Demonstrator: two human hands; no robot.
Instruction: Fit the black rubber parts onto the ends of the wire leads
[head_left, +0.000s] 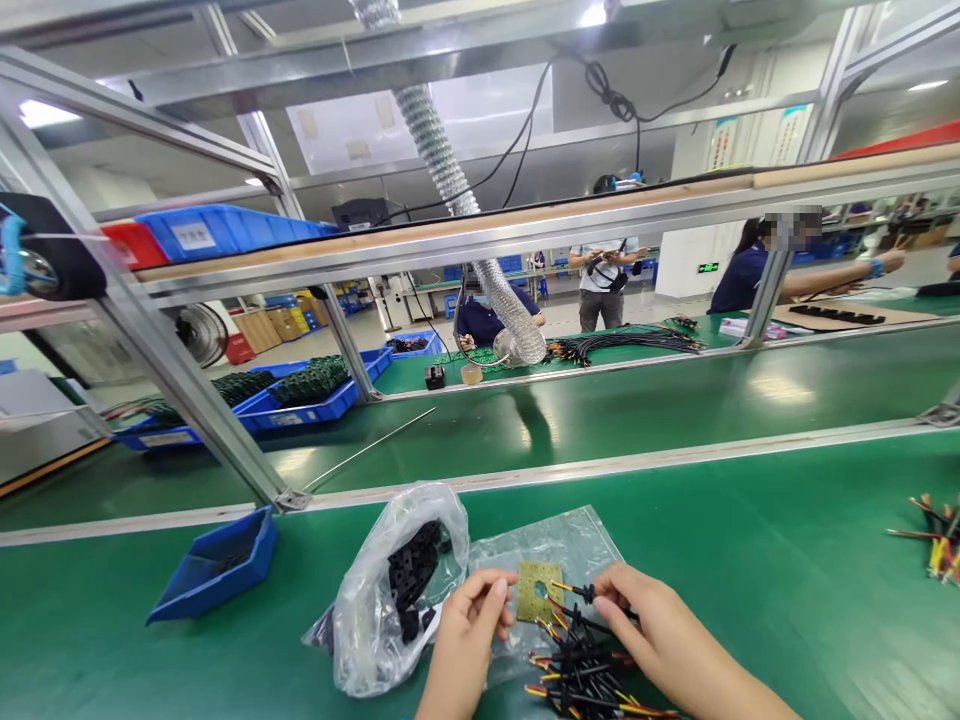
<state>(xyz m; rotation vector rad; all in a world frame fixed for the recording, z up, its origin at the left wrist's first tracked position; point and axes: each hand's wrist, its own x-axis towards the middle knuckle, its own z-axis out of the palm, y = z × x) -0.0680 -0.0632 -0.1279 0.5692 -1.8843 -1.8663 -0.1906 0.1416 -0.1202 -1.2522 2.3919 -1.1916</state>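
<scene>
My left hand (469, 625) pinches a small yellow-green circuit board (538, 588) by its left edge, low in the middle of the view. My right hand (649, 625) pinches a black-tipped wire (577, 592) whose end sits at the board's right edge. Below both hands lies a loose bundle of black, red and yellow wires (585, 675). To the left stands a clear plastic bag (382, 600) holding several small black parts. A flat clear bag (555, 545) lies under the board on the green mat.
A blue bin (217, 565) rests at the left. More coloured wires (937, 535) lie at the right edge. A green conveyor belt (675, 415) runs behind an aluminium rail. Blue trays (300, 395) and a ribbed duct (450, 170) stand beyond. Other people work at the far benches.
</scene>
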